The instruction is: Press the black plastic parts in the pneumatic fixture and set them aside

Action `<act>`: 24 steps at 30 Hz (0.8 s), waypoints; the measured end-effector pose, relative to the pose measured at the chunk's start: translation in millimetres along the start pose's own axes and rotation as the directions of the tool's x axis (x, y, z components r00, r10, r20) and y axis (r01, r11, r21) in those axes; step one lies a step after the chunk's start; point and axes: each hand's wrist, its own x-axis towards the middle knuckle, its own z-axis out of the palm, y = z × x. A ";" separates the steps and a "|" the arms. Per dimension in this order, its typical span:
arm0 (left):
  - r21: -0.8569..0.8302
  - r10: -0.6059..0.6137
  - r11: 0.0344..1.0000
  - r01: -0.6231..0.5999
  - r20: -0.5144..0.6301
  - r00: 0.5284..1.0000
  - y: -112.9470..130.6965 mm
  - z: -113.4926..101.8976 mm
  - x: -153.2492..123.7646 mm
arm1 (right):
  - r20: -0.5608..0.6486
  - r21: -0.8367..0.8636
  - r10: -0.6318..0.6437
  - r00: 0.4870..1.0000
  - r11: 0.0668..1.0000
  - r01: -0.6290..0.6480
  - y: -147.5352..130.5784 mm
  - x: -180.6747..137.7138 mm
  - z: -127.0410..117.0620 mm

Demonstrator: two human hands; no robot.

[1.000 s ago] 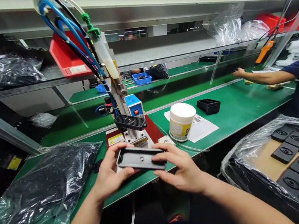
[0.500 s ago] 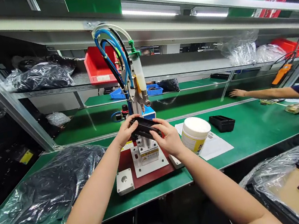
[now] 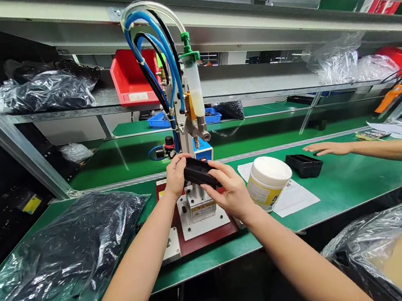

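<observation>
Left hand (image 3: 176,177) and right hand (image 3: 232,190) both gripping black housing (image 3: 198,171) at its ends, white tub (image 3: 269,180) just right of right hand.

A black case (image 3: 194,170), dark red base plate (image 3: 208,242) and green counter (image 3: 352,187) contrast with blue and black hoses (image 3: 176,73), a green syringe cap (image 3: 188,50), a bright red bin (image 3: 134,77) and a white tub (image 3: 271,172) with yellow label (image 3: 268,194).

Factory workshop: green workbench (image 3: 354,177), dispensing machine (image 3: 184,140)
</observation>
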 end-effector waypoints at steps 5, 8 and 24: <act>0.087 0.080 0.994 -0.072 -0.093 0.992 -2.8 3.7 -1.9 | -0.054 -0.045 0.014 0.998 0.999 -0.017 1.5 -4.0 7.5; 0.128 0.119 0.987 -0.102 -0.129 0.985 -6.4 3.7 -4.1 | -0.070 -0.041 0.025 0.997 0.999 -0.028 3.4 -5.6 10.3; 0.164 -0.062 0.984 0.076 -0.087 0.994 1.6 -2.1 -5.0 | 0.074 -0.026 0.135 0.988 0.991 -0.133 -0.7 -6.0 2.4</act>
